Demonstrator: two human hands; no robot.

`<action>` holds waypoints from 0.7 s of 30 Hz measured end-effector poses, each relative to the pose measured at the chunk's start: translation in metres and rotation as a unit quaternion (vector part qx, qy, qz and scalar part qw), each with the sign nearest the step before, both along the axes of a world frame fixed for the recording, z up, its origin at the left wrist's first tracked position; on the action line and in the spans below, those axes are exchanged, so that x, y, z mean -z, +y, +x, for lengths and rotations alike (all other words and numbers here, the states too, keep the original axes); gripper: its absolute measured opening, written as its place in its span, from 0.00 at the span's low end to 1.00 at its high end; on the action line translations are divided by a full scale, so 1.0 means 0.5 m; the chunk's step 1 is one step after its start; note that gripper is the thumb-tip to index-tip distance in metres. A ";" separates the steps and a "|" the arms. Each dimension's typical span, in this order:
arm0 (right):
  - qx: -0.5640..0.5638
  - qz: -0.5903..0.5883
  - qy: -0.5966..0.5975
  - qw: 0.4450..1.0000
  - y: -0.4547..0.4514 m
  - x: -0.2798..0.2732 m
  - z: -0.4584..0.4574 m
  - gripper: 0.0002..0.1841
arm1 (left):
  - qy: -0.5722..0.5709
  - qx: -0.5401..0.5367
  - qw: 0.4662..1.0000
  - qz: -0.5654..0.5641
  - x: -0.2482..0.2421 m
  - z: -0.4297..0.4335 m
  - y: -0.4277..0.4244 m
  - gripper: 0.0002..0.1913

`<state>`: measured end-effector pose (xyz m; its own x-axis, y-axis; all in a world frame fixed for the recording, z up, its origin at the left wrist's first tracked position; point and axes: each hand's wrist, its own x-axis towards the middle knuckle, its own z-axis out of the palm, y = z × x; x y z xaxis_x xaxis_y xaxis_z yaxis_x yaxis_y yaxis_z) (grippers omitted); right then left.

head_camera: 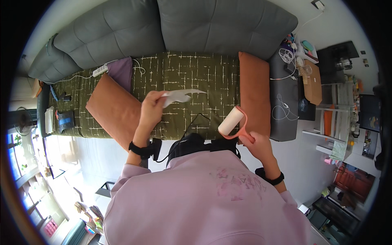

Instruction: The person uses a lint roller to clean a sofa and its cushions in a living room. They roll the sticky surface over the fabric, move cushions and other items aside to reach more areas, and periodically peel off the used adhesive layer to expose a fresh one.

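Note:
Pinched in my left hand (153, 107) is a torn, curled strip of white sheet (180, 95), its free end pointing right over the green patterned sofa cover (196, 73). My right hand (258, 144) grips the orange handle of a lint roller (231, 120), whose pale roll is tilted up towards the right. The roller is close to the left edge of an upright-lying orange-brown cushion (254, 92). Another orange-brown cushion (114, 107) lies aslant behind and left of my left hand, partly over a purple cushion (121, 72).
Grey sofa backrests (190, 26) run along the far side. A white power strip (100, 70) and its cable lie by the purple cushion. White cables (284, 111) lie on the right grey armrest, beside a cardboard piece (312, 82). A black cable hangs near my waist.

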<state>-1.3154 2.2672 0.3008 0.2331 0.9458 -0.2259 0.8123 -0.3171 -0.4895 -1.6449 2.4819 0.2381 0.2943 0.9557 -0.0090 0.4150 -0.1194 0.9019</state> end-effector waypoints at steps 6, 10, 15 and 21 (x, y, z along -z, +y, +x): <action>0.265 -0.151 0.387 0.870 0.078 0.196 0.056 0.18 | 0.155 -0.032 0.985 -0.065 0.170 -0.084 -0.021 0.11; 0.384 -0.191 0.454 0.781 0.162 0.404 0.088 0.16 | 0.168 -0.157 0.950 -0.212 0.310 -0.051 -0.073 0.11; 0.393 -0.138 0.274 0.867 0.338 0.719 0.162 0.24 | 0.202 -0.167 0.935 -0.239 0.547 0.027 -0.087 0.14; 0.367 -0.028 0.289 0.884 0.672 0.936 0.388 0.23 | 0.233 -0.050 0.932 -0.273 0.850 0.050 0.018 0.34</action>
